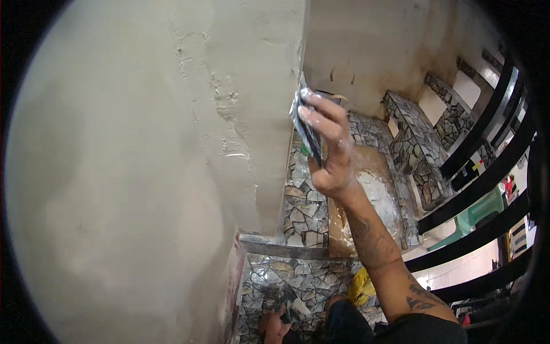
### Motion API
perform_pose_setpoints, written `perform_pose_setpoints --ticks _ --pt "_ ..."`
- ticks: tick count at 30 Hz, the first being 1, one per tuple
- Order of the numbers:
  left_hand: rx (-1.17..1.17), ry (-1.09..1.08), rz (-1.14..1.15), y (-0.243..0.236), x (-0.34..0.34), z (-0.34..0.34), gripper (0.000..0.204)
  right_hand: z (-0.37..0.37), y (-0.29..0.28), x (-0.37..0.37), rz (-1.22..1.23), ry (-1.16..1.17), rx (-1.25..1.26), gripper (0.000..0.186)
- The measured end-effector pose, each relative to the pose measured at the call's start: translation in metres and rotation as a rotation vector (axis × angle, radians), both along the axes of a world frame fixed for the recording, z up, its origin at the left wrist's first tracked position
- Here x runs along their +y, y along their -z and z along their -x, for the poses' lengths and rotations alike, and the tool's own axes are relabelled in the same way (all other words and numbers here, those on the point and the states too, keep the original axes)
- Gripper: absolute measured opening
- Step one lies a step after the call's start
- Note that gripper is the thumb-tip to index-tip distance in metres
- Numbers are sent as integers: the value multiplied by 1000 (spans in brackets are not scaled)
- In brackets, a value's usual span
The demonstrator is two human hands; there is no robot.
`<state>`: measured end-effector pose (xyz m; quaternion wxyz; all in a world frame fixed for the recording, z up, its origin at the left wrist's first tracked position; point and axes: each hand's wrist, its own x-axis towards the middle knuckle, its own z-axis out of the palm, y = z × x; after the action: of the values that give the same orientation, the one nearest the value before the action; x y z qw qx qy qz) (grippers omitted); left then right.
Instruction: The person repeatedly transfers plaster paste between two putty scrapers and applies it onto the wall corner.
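Note:
My right hand (332,140), dusted with white, is raised at the wall's outer corner. Its fingers and thumb are closed round a flat, dark putty spreader (308,123), smeared with white and lying along the corner edge. The pale wall (132,143) fills the left side, with rough ridges of filler (226,106) running down near the corner. Low at the bottom, my left hand (276,328) is closed on a dark flat tool (287,301) with white smears; its exact kind is unclear against the patterned floor.
Below the corner, a board (338,229) carries white powder or paste. A clear bottle (301,166) with a green cap stands behind the spreader. Stone-patterned steps (421,126) rise at right beside black curved railings (475,212). A green plastic chair (484,209) and yellow bag (361,286) are visible.

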<state>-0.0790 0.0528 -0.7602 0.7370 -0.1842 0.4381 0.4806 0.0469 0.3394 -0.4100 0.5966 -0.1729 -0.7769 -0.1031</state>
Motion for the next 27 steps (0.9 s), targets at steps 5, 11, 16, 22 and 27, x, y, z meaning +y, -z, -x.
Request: perform_pose_setpoints --ticks 5,11,16,22,27 --pt "162 85 66 -37 23 -3 50 1 54 1 95 -93 -1 48" --pt "155 39 159 -36 32 -1 51 2 106 -6 150 -80 -17 50" --pt "-53 -44 -104 75 -12 13 54 4 138 -20 222 -52 -77 45" --pt "165 101 -353 2 -10 17 45 -30 141 -62 430 -110 -3 54" --pt "165 79 -353 -115 -43 -6 33 -101 28 -170 985 -63 128 57"
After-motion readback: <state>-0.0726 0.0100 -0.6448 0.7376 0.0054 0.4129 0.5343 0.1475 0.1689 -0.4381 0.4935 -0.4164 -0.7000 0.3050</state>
